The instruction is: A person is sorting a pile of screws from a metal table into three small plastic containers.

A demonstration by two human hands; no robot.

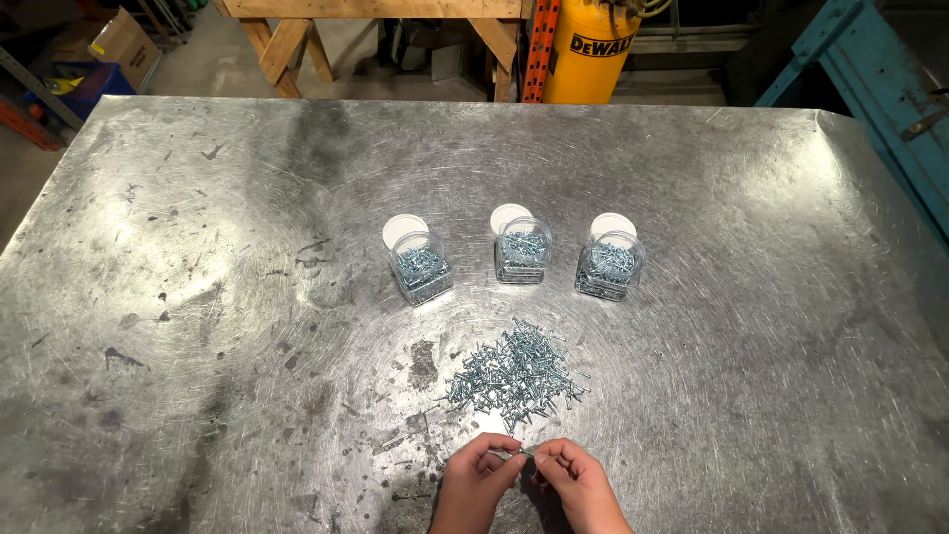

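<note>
screw [513, 453]: lies crosswise, left to right
left hand [478, 482]: fingers pinch one end
right hand [576, 479]: fingers pinch the other end

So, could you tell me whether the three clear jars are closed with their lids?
No, the three jars stand open, each white lid lying on the table just behind.

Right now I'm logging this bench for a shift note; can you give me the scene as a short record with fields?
surface: scratched metal table
left hand: pinches one end of a small screw
right hand: pinches the other end
loose pile of screws: just beyond the hands
clear jars: left jar, middle jar, right jar, all open, holding screws
white lids: one behind each jar
</note>
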